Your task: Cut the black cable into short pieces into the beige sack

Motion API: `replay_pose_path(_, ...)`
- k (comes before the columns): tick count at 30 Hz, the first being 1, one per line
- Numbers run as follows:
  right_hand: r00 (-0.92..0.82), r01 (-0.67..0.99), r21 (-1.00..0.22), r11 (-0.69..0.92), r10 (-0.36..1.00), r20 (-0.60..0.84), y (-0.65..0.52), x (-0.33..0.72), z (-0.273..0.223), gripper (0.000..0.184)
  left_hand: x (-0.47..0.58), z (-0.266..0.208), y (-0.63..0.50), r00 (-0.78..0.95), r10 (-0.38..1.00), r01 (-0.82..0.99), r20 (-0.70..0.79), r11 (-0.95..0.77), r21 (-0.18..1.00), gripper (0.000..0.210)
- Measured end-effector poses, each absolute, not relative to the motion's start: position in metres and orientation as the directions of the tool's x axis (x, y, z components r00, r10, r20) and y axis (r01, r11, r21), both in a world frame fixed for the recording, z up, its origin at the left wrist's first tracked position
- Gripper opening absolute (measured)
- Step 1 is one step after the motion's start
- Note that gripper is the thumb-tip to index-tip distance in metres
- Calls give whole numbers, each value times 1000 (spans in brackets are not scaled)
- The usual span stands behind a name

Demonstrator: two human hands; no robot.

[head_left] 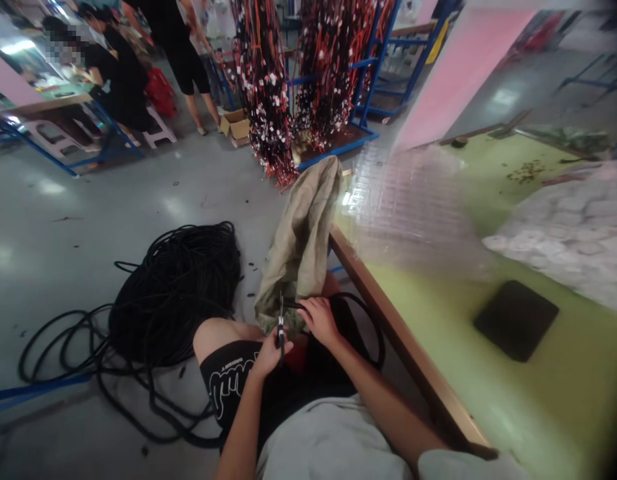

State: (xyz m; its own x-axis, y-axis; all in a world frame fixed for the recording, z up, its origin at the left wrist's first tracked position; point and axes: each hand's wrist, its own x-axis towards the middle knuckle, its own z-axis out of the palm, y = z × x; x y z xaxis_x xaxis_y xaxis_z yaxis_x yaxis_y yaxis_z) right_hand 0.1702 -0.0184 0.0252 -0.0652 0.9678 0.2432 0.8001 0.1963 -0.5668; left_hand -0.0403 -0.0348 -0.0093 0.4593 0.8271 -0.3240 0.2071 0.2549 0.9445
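Observation:
My left hand (272, 352) is closed on the dark handle of slim scissors (281, 321), whose thin blades point away from me. Beside the blades, my right hand (318, 319) grips a black tube (294, 305) near its end; the tip lies close to the scissors. More of that black tubing curves round on the right, by the table edge. A beige sack (308, 230) stands slumped between my knees, just beyond both hands. On the floor to the left lies a big heap of coiled black tubing (176, 293), with loose loops trailing towards me.
A green-topped table (428, 333) with a wooden edge runs along my right, bearing a black square pad (517, 320), clear plastic trays (403, 200) and a bag of white pieces (573, 233). Ahead, wire bundles (268, 87) hang on a blue rack (363, 100). People work at the far left.

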Motion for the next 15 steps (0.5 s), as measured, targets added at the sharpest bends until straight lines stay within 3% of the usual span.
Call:
replay_pose_path(8,-107,791,-571,221,968,226,-17,172,23,24,-38,-11,-36,385,847,316,-367,253,914,45)
replay_pose_path(15,-69,784,-589,197,970,233,-16,170,23,23,-40,-12,-35,350,850,299,-395,298,906,49)
